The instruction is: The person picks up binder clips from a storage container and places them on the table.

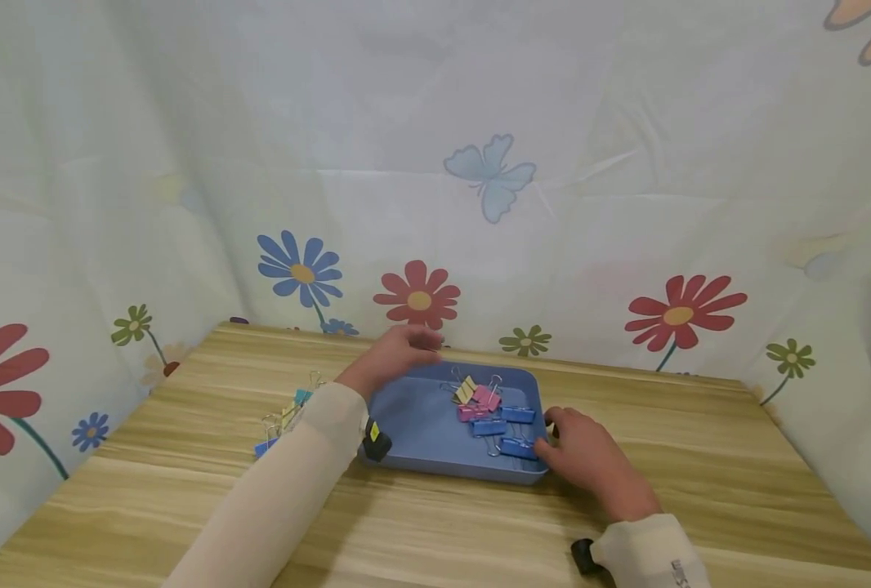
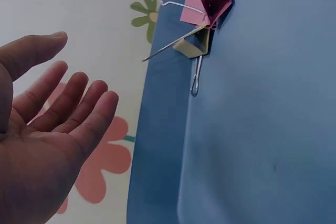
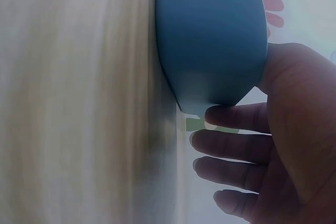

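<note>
Binder clips (image 1: 489, 428) lie in the right half of the blue tray (image 1: 417, 429) on my wood-grain desk (image 1: 435, 535): three blue, two pink farther off, and a yellow one at the far side. My right hand (image 1: 590, 452) grips the tray's right end, thumb at the rim and index finger against the outer wall. My left hand (image 1: 397, 356) hovers near the far left rim, fingers loosely spread. Left of the tray, a second group of clips (image 1: 288, 414), teal, yellow and blue, is partly hidden by my sleeve (image 1: 288, 490).
</note>
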`<state>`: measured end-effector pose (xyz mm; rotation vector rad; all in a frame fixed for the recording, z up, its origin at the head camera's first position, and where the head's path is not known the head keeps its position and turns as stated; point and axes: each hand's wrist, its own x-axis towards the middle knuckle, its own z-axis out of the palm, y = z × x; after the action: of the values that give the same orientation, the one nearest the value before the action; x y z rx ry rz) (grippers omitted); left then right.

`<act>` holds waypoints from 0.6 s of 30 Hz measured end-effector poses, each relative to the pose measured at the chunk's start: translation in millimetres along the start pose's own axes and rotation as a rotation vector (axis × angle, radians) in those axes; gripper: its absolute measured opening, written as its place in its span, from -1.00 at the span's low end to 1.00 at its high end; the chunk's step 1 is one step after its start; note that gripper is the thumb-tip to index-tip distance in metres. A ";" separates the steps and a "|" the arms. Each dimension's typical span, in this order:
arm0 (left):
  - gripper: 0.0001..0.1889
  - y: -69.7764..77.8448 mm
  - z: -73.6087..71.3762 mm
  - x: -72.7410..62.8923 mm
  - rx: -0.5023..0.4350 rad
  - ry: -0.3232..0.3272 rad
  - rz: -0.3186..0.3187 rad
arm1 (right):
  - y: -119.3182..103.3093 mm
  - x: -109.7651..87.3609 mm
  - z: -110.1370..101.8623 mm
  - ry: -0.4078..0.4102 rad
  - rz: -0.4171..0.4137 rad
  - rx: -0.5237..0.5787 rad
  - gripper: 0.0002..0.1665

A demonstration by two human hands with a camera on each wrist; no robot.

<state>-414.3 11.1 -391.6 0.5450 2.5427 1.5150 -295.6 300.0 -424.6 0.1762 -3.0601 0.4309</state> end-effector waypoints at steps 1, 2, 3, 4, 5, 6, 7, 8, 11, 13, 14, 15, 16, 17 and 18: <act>-0.61 0.1 2.4 2.5 -0.010 -0.009 -0.004 | 0.4 0.0 0.0 0.000 0.000 0.001 -0.50; -0.62 -0.2 4.7 5.2 -0.017 -0.017 -0.009 | 0.9 0.0 0.1 0.002 -0.002 0.001 -0.50; -0.62 -0.5 6.7 8.0 -0.028 -0.025 -0.012 | 1.5 0.1 0.5 0.004 -0.005 0.001 -0.50; -0.62 -1.0 8.6 11.1 -0.038 -0.035 -0.014 | 2.0 0.3 0.6 0.006 -0.006 0.001 -0.50; -0.62 -1.5 10.3 14.2 -0.050 -0.048 -0.016 | 2.3 0.4 0.4 0.009 -0.007 -0.002 -0.51; -0.61 -1.4 11.8 16.9 -0.054 -0.059 -0.021 | 2.7 0.6 0.6 0.010 -0.004 -0.003 -0.50; -0.61 -0.8 12.9 19.2 -0.051 -0.069 -0.030 | 3.1 0.9 0.6 0.012 -0.002 -0.002 -0.50; -0.60 0.0 13.7 21.3 -0.050 -0.080 -0.041 | 3.2 1.2 0.5 0.013 0.000 -0.002 -0.50; -0.58 4.3 14.9 25.4 -0.034 -0.109 -0.068 | 3.0 2.1 0.1 0.012 0.005 0.004 -0.50; -0.59 7.1 15.5 27.2 -0.037 -0.120 -0.086 | 2.8 2.5 0.4 0.012 0.009 0.009 -0.50; -0.60 7.9 16.0 27.9 -0.039 -0.125 -0.093 | 2.5 2.3 0.5 0.011 0.009 0.012 -0.50; -0.62 8.6 16.8 28.6 -0.035 -0.127 -0.099 | 2.5 2.0 1.0 0.010 0.010 0.016 -0.51; -0.64 8.4 18.1 29.6 -0.032 -0.130 -0.108 | 2.4 1.5 1.5 0.005 0.016 0.020 -0.51; -0.66 8.2 19.6 30.0 -0.019 -0.134 -0.111 | 2.5 0.8 2.4 0.003 0.023 0.023 -0.51; -0.68 8.1 21.4 30.1 -0.004 -0.137 -0.118 | 2.3 -0.4 3.0 0.000 0.028 0.029 -0.51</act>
<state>-434.0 43.4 -392.9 0.4723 2.4228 1.3929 -295.6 301.4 -428.2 0.1343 -3.0615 0.4767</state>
